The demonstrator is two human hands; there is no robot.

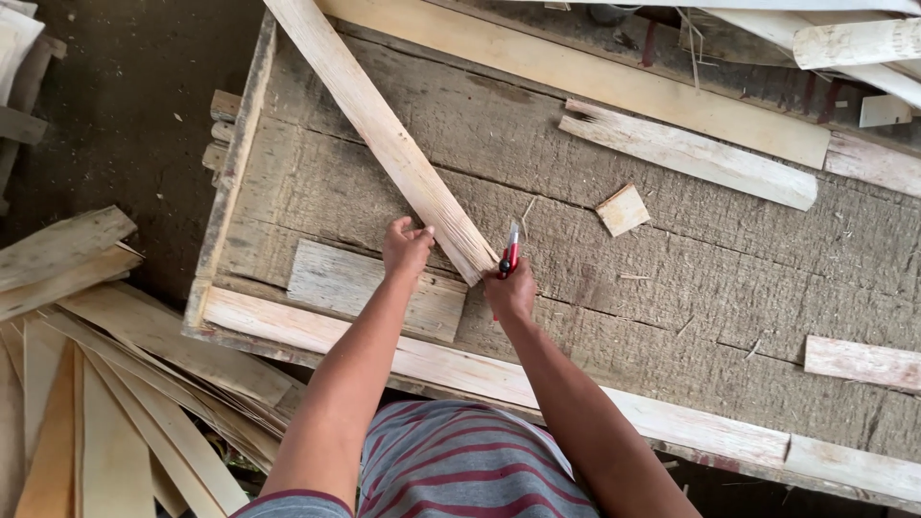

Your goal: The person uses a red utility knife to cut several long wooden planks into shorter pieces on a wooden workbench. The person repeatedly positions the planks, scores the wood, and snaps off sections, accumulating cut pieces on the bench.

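Bare bench top (729, 288) lay open across the centre right of the frame, with only a small square offcut (623, 210) on it. The long plank (384, 129) crossed the upper left diagonally, blocking that way. A short board (355, 283) lay just below the left hand (407, 249). A broken slat (686, 153) barred the upper right; the right hand (510, 293) sat beside the plank's end.

Rough grey wooden workbench (672, 278), pale slat (384, 134)

one head-worn view, looking steeply down from close above onto the workbench (672, 288), forearms entering from the bottom edge; no second view.
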